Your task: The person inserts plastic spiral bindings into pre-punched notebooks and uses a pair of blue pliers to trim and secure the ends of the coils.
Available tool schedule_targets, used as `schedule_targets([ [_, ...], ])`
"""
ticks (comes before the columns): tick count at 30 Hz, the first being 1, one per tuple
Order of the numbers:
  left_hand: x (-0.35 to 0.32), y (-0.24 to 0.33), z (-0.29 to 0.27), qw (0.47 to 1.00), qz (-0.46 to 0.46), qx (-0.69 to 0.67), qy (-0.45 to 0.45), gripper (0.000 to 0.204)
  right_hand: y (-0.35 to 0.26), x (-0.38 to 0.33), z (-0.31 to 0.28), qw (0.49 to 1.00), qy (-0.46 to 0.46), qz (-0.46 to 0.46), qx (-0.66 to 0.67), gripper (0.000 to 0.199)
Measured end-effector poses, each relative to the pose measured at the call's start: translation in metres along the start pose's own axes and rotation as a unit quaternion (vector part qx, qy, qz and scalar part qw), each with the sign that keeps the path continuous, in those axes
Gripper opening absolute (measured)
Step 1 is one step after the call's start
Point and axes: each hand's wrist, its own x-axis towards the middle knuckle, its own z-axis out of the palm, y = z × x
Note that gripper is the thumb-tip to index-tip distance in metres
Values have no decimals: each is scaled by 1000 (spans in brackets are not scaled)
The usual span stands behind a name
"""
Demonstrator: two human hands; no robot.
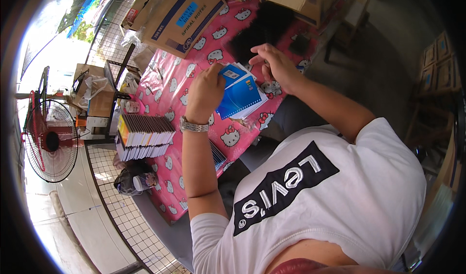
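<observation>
Fingers of the left hand [206,92] were curled shut on the near edge of a small stack of blue spiral notebooks [240,96], its long axis tilted away toward the upper right. One right hand [274,65] pinched the far corner. Nearer, one row of notebooks [144,137] stood on the pink tablecloth [170,87]; beyond lay one cardboard box [179,14].

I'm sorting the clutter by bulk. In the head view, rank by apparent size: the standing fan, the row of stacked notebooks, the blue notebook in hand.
1. standing fan
2. row of stacked notebooks
3. blue notebook, partly covered by the left hand; close to the row, so unsure.
</observation>
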Motion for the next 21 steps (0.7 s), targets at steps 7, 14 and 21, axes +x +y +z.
schedule_targets([
  [7,-13,-12,42,993,4,95,66,21,30,-33,29,963,-106,-103,-225,67],
  [14,-26,-9,33,995,38,68,58,23,-23,16,-5,880,-177,-245,-367,18],
  [21,-29,7,38,992,35,56,109,17,-29,17,-6,842,-200,-326,-380,17],
])
